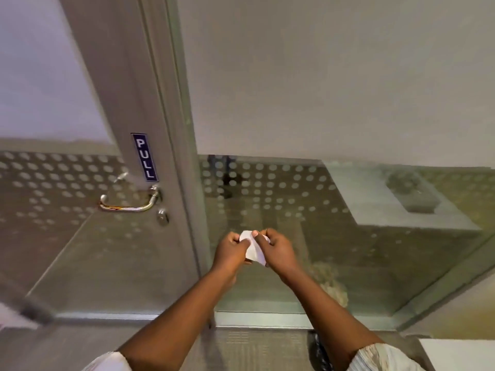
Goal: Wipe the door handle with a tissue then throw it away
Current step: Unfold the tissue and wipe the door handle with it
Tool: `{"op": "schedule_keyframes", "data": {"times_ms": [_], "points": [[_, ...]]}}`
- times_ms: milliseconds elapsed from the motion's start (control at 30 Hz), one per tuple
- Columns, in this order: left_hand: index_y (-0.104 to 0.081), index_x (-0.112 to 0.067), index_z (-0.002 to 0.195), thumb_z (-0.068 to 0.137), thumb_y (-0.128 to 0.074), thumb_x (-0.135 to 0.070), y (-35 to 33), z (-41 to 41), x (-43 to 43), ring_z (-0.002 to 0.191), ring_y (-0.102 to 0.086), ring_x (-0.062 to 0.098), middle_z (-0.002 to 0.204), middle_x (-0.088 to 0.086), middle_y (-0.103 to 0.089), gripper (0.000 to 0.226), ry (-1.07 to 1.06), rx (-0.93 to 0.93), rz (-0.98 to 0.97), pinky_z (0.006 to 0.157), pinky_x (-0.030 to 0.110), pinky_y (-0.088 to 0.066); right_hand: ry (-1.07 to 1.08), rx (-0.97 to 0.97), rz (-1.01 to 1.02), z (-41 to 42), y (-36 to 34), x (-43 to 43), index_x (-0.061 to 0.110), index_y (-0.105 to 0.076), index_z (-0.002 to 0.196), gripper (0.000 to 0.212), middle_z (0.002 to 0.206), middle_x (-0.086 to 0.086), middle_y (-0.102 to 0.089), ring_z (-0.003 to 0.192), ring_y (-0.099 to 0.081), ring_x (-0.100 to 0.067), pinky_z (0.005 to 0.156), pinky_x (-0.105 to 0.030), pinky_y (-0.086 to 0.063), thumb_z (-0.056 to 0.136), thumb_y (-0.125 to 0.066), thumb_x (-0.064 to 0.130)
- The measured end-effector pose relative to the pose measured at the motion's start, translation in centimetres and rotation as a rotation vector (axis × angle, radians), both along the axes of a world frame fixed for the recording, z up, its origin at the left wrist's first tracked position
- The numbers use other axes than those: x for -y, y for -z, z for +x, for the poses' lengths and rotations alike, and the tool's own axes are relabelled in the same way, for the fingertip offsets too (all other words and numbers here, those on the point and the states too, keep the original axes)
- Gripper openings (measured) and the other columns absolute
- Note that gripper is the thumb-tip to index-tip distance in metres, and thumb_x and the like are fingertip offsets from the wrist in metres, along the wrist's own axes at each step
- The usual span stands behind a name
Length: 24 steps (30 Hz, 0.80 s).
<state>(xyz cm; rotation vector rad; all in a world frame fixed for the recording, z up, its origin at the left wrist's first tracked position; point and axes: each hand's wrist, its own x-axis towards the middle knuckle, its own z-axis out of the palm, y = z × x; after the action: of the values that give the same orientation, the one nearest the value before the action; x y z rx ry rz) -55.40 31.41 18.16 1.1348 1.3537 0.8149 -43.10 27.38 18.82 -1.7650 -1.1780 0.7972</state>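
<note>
Both hands are raised in front of the glass panel (294, 210), to the right of the door handle (128, 204) and lower in view, and they share one small white tissue (253, 247): the left hand (231, 250) pinches its left edge between thumb and fingers, while the right hand (277, 249) pinches the right edge, both closed narrowly on the paper. The step in hand looks like folding or bunching the tissue into a pad before any wiping. To do this well, I would fold it into a thick, flat wad that covers the fingertips, so the thin paper does not tear on the lever; then wrap it around the bar and draw it along the whole length, ending at the curved tip. The tissue is soft, creased and matte. The handle is a polished metal lever, round in section, bending back at its free end, with reddish smears on its lower side that may need firmer rubbing. Just right of and below it sits a round metal lock (162, 217); above it is a dark blue "PULL" sign (144, 157). The glass carries a frosted dot pattern.
</note>
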Motion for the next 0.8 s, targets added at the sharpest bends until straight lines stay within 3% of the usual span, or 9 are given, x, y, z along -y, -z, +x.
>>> {"op": "schedule_keyframes", "data": {"times_ms": [67, 200, 300, 367, 433, 633, 800], "points": [[-0.061, -0.009, 0.088, 0.100, -0.061, 0.001, -0.9, -4.2, -0.8, 0.073, -0.065, 0.023, 0.087, 0.012, -0.068, 0.015, -0.051, 0.016, 0.010, 0.062, 0.034, -0.057, -0.045, -0.120, -0.005, -3.2, -0.6, -0.8, 0.004, -0.067, 0.090, 0.024, 0.083, -0.017, -0.072, 0.067, -0.060, -0.019, 0.059, -0.035, -0.049, 0.096, -0.062, 0.027], [-0.061, -0.012, 0.088, 0.097, -0.057, 0.011, -2.0, -12.0, -1.7, 0.083, -0.065, 0.027, 0.096, 0.016, -0.070, 0.025, -0.143, 0.068, 0.034, 0.078, 0.043, -0.057, -0.095, -0.223, -0.006, -9.5, -2.2, -2.2, -0.003, -0.069, 0.096, 0.017, 0.081, -0.012, -0.071, 0.065, -0.060, -0.017, 0.050, -0.024, -0.049, 0.094, -0.065, 0.014], [-0.066, -0.012, 0.098, 0.096, -0.053, 0.014, -2.4, -15.7, -1.9, 0.082, -0.066, 0.026, 0.100, 0.014, -0.071, 0.029, -0.165, 0.072, 0.057, 0.067, 0.031, -0.056, -0.111, -0.226, 0.002, -12.9, -3.3, -3.0, -0.003, -0.070, 0.094, 0.018, 0.079, -0.012, -0.070, 0.064, -0.058, -0.019, 0.052, -0.024, -0.048, 0.093, -0.067, 0.014], [-0.070, -0.016, 0.106, 0.096, -0.050, 0.014, -2.8, -17.2, -1.9, 0.081, -0.068, 0.019, 0.101, 0.006, -0.073, 0.038, -0.148, 0.088, 0.060, 0.055, 0.023, -0.055, -0.134, -0.221, 0.012, -14.4, -3.8, -3.4, -0.002, -0.069, 0.090, 0.017, 0.077, -0.012, -0.069, 0.064, -0.058, -0.018, 0.053, -0.025, -0.048, 0.092, -0.068, 0.015], [-0.074, -0.019, 0.112, 0.096, -0.047, 0.013, -3.2, -18.7, -2.0, 0.081, -0.068, 0.014, 0.099, -0.002, -0.074, 0.045, -0.124, 0.104, 0.062, 0.052, 0.018, -0.055, -0.159, -0.230, 0.018, -15.7, -4.2, -3.9, 0.000, -0.068, 0.087, 0.016, 0.077, -0.012, -0.068, 0.064, -0.058, -0.019, 0.052, -0.025, -0.049, 0.093, -0.067, 0.015], [-0.072, -0.018, 0.104, 0.103, -0.054, 0.002, -3.5, -21.1, -3.7, 0.071, -0.065, 0.015, 0.090, 0.004, -0.075, 0.027, -0.124, 0.082, 0.094, 0.053, 0.025, -0.054, -0.191, -0.378, 0.045, -18.0, -4.7, -6.5, 0.001, -0.063, 0.095, 0.011, 0.088, -0.012, -0.071, 0.076, -0.065, -0.019, 0.061, -0.028, -0.057, 0.098, -0.059, 0.011], [-0.068, 0.004, 0.114, 0.104, -0.064, -0.004, -3.4, -21.7, -5.4, 0.062, -0.059, 0.014, 0.086, 0.011, -0.071, 0.014, -0.146, 0.069, 0.171, 0.059, 0.030, -0.051, -0.136, -0.423, 0.147, -19.6, -5.2, -9.2, 0.006, -0.060, 0.090, 0.012, 0.086, -0.016, -0.069, 0.073, -0.064, -0.021, 0.060, -0.034, -0.054, 0.100, -0.057, 0.012]]}}
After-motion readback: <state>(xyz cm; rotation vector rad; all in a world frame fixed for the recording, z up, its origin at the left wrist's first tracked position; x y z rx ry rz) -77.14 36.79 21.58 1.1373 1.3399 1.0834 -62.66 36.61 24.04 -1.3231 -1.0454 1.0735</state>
